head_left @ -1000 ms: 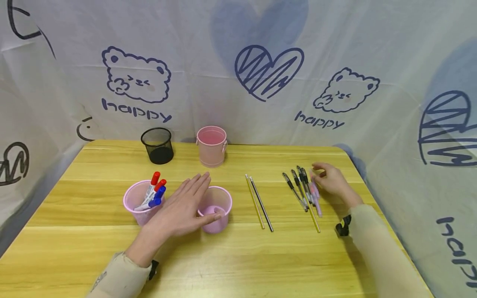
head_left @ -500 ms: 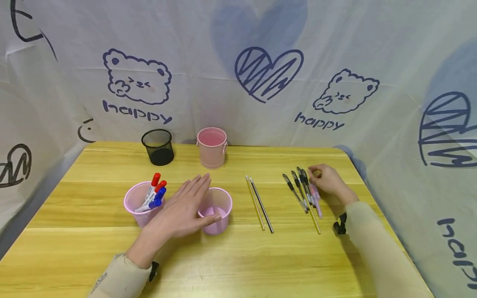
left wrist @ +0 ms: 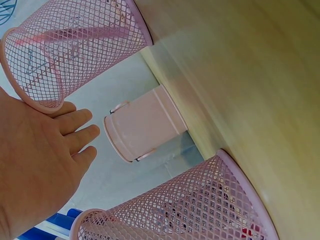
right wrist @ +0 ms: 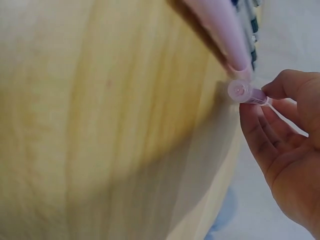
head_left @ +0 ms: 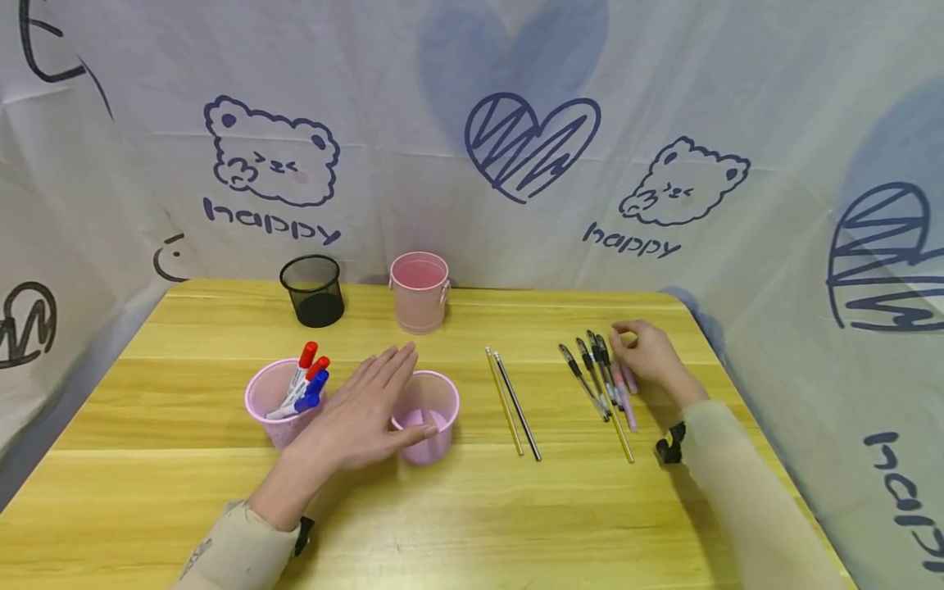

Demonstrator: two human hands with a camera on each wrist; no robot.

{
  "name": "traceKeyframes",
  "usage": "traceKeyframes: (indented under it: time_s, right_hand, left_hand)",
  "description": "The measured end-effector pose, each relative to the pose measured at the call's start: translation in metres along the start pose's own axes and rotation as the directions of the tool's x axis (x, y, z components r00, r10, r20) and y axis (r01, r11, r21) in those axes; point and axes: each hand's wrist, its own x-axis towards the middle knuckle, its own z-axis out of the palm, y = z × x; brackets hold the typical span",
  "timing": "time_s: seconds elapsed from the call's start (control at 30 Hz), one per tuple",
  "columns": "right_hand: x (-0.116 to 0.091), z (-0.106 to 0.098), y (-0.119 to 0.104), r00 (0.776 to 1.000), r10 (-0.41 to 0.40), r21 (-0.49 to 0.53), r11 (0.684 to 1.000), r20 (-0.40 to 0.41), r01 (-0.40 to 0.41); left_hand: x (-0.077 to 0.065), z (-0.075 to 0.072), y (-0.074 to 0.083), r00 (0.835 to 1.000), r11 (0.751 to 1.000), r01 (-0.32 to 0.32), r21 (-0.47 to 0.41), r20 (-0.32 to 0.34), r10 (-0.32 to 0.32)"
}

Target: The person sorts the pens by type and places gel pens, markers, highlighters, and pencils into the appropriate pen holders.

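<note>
In the head view my right hand (head_left: 652, 359) is at the right of the table, beside a bunch of pens. Thumb and fingers pinch a pale pink pen (right wrist: 248, 93), its round end turned toward the right wrist camera. Another pink pen (head_left: 625, 403) lies alongside several black-capped pens (head_left: 593, 360). My left hand (head_left: 361, 410) is held flat with straight fingers between two pink mesh cups, near the rim of the right-hand cup (head_left: 435, 447). A pinkish stick shows through that cup's mesh in the left wrist view. The left-hand cup (head_left: 260, 401) holds red- and blue-capped markers (head_left: 304, 389).
At the back of the table stand a black mesh cup (head_left: 313, 295) and a pink bucket (head_left: 419, 307). Two pencils (head_left: 514, 406) lie mid-table, and a yellow pencil (head_left: 623, 438) sticks out below the pens. A printed cloth (head_left: 413, 106) hangs behind the table.
My right hand has shifted slightly left toward the pens, and a pink pen is now apart from the other one in its fingers. The left hand stays where it was.
</note>
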Motion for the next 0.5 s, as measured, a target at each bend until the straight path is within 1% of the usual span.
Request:
traceKeyframes:
  time_s: [0.1,0.23,0.37,0.5]
  right_hand:
    - [-0.004,-0.003,-0.004,0.999,0.005,0.028,1.0,-0.034,-0.004]
    - [-0.011,-0.009,-0.011,0.995,-0.029,0.086,0.996,-0.1,0.038]
    - [-0.017,-0.013,-0.02,0.984,-0.058,0.14,0.987,-0.168,0.083]
    - [-0.023,-0.014,-0.032,0.968,-0.082,0.143,0.983,-0.237,0.118]
  left_hand:
    - [0.0,0.0,0.0,1.0,1.0,0.0,0.0,0.004,0.0]
    - [0.001,0.001,0.0,1.0,1.0,-0.002,-0.001,0.002,0.002]
    - [0.001,0.0,0.001,1.0,1.0,-0.004,0.0,-0.004,0.004]
    - [0.001,0.0,0.001,1.0,1.0,-0.008,0.001,-0.005,0.008]
